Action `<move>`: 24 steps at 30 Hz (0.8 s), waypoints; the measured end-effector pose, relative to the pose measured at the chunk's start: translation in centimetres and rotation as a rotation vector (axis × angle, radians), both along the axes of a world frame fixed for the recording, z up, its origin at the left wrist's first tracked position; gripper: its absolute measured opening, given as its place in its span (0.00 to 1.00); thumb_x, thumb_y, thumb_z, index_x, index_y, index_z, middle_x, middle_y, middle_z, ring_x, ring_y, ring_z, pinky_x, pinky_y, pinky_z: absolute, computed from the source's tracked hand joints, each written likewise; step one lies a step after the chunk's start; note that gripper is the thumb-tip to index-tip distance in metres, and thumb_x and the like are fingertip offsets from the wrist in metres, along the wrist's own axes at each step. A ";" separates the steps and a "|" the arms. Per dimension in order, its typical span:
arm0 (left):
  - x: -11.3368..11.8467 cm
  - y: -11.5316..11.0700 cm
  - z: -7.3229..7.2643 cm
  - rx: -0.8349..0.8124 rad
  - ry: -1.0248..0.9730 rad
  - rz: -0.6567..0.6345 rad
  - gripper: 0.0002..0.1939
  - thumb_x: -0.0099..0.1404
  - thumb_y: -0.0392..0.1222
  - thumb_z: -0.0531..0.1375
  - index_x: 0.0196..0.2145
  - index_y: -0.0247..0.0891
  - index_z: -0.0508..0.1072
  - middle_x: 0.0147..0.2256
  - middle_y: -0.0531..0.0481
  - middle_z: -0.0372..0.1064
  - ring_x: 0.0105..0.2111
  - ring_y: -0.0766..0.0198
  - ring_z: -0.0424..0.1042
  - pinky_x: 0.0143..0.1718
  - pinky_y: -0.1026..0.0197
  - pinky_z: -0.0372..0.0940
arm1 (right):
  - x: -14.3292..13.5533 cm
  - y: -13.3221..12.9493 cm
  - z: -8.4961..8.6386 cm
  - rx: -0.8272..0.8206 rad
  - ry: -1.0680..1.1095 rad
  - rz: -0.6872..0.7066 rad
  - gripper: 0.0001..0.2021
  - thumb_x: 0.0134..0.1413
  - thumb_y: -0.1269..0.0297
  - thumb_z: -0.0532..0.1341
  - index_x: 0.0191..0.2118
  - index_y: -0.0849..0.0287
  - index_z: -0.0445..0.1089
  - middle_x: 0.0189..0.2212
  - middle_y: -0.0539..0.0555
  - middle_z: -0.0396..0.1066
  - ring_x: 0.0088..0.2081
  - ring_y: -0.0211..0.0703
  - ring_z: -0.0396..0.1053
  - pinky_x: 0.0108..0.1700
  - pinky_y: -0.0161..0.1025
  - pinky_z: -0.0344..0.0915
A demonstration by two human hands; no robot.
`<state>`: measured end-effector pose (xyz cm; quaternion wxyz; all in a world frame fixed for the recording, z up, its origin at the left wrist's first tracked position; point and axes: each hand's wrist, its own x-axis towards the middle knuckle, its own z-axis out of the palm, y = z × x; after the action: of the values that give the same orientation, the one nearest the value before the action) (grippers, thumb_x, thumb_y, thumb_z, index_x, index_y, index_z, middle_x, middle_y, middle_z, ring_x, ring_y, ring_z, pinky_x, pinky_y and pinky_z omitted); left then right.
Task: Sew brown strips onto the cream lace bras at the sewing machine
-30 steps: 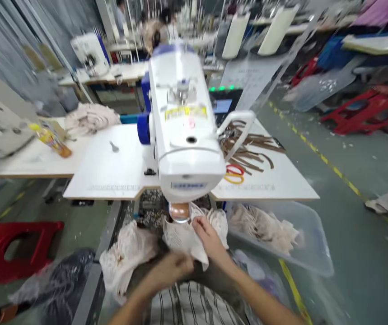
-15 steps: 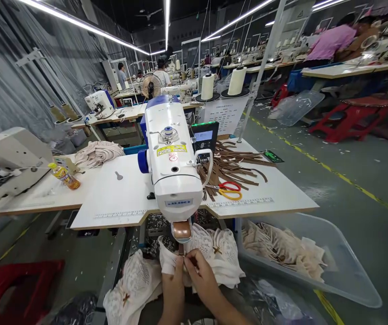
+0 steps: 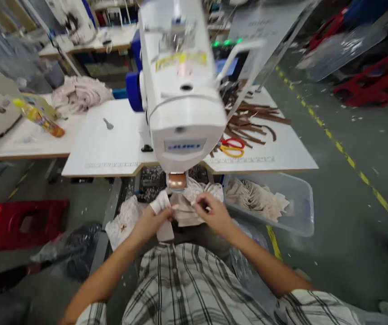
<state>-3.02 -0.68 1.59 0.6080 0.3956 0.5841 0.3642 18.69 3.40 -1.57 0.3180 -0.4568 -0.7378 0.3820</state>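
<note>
Pinching soft, seemingly lacy cream fabric, both hands grip it beneath the glossy white sewing machine

1. Left hand and right hand both grip a pale lace piece under the sewing machine.
2. Scissors and brown strips lie on the table.
3. A clear bin holds more pale pieces.

the scene is lit brightly and evenly from above, and only soft shadows are cast under the counter. motion blur is spread across the whole frame, strongest on the machine and the background. straight lines are bent outward near the edges.
</note>
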 end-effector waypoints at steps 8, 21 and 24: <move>1.5 -0.4 -1.6 -0.011 -0.198 0.284 0.15 0.57 0.49 0.70 0.32 0.33 0.77 0.29 0.49 0.76 0.29 0.66 0.71 0.36 0.63 0.67 | -1.9 -2.0 -0.1 0.291 0.076 -0.036 0.04 0.61 0.68 0.61 0.39 0.55 0.74 0.35 0.53 0.78 0.38 0.42 0.74 0.43 0.40 0.69; 3.2 -0.8 -1.4 0.012 -0.050 0.274 0.19 0.60 0.49 0.68 0.45 0.35 0.79 0.42 0.44 0.78 0.42 0.56 0.76 0.42 0.58 0.70 | -2.9 -0.9 -0.1 0.109 0.041 -0.054 0.04 0.61 0.66 0.62 0.36 0.56 0.75 0.31 0.51 0.76 0.35 0.40 0.72 0.37 0.37 0.65; 2.8 -0.8 -1.1 0.096 0.132 0.157 0.14 0.60 0.47 0.66 0.40 0.34 0.80 0.36 0.45 0.79 0.39 0.57 0.75 0.40 0.59 0.69 | -2.1 -0.2 -0.1 -0.017 0.122 0.033 0.03 0.56 0.70 0.63 0.32 0.56 0.72 0.28 0.49 0.71 0.30 0.37 0.68 0.34 0.34 0.62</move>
<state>-0.20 -1.45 0.44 0.5182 0.4007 0.6339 0.4113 16.54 3.20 -1.65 0.3523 -0.4230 -0.7212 0.4206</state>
